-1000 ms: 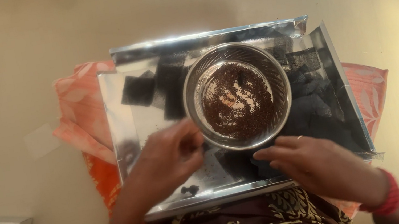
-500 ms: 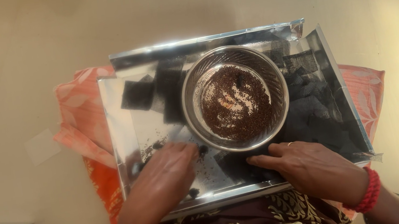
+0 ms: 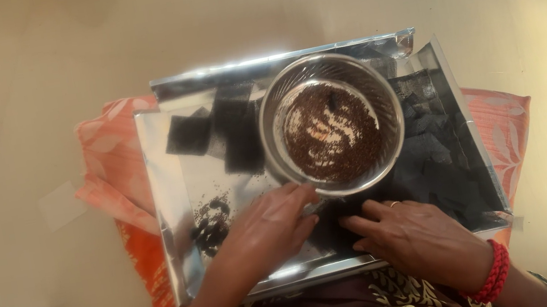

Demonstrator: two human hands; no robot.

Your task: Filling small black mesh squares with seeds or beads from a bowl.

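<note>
Both your hands rest flat on the steel tray, just under the sieve of dark seeds.

No packages or labels in view. Sieve (image 3: 331, 124) sits at the tray's (image 3: 188, 264) far middle, round, steel, holding brown seeds. Your left hand (image 3: 267, 227) lies on the tray near its front edge, fingers together and stretched out, tips touching the sieve's near rim, gripping nothing. Your right hand (image 3: 417, 237) lies flat just below the sieve, fingers slightly spread, empty. Small pile of dark seeds (image 3: 210, 219) sits left of the left hand. Orange cloth (image 3: 116, 161) is under the tray. Dark blob at the left edge is blurred; box at the bottom-left corner is cut off.
</note>
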